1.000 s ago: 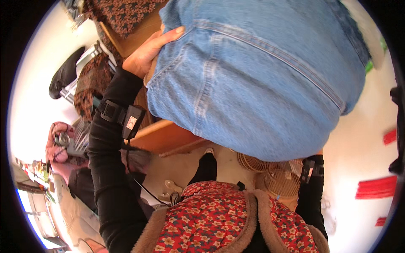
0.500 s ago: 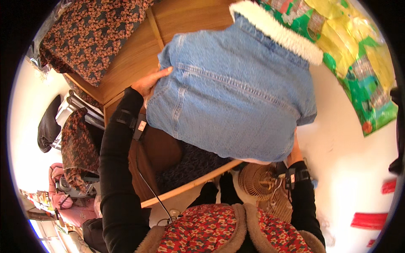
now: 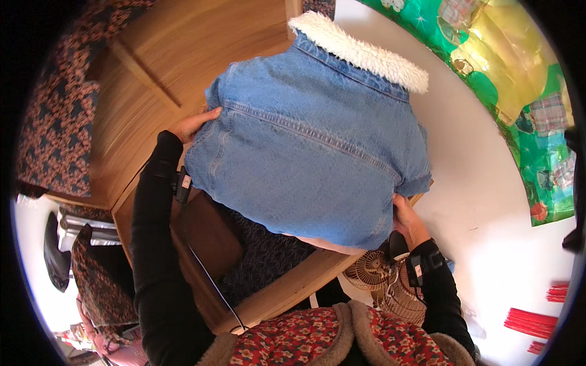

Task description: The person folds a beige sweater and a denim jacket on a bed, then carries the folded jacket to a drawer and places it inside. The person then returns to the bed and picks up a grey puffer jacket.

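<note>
A wooden cabinet (image 3: 299, 282) stood beneath; left hand (image 3: 193, 124) and right hand (image 3: 409, 222) were clamped on opposite sides of a denim jacket (image 3: 299, 161).

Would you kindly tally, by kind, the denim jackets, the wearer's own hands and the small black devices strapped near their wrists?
Denim jacket: 1
Hands, being the left hand and the right hand: 2
Black devices, being the left-arm device and the right-arm device: 2
Total: 5
</note>
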